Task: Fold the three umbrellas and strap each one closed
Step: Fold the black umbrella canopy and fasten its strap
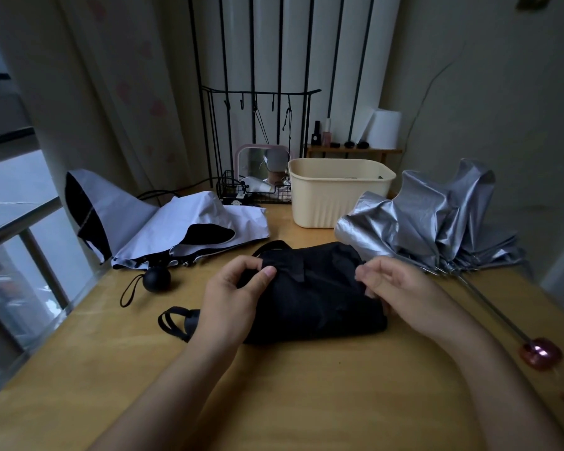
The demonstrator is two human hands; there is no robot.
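three umbrellas lie on one wooden table (pixel 306 385). farthest left is the pale lilac umbrella (pixel 163 222), its canopy loose and spread flat with black lining showing in two places, and its round black handle (pixel 157 278) resting on the table just in front, a wrist loop trailing to the left. in the middle, nearest the person, sits the black umbrella (pixel 316 297), collapsed into a bunched bundle, with a looped black cord (pixel 173 319) sticking out at its left end. the left hand (pixel 232 297) rests on the bundle's left side, thumb and fingers pinched on a fold of the fabric near a short black strap (pixel 298 271). the right hand (pixel 394 288) presses against the bundle's right end, fingers curled narrow around the cloth there. behind the bundle stands one cream plastic tub (pixel 336 193), with a small mirror (pixel 262 164) and a wire basket (pixel 241 192) to its left. farthest right is the silver umbrella (pixel 437 219), crumpled and unfolded, its thin metal shaft (pixel 492 310) running toward the near right edge and ending in a pink metallic handle (pixel 541 353).
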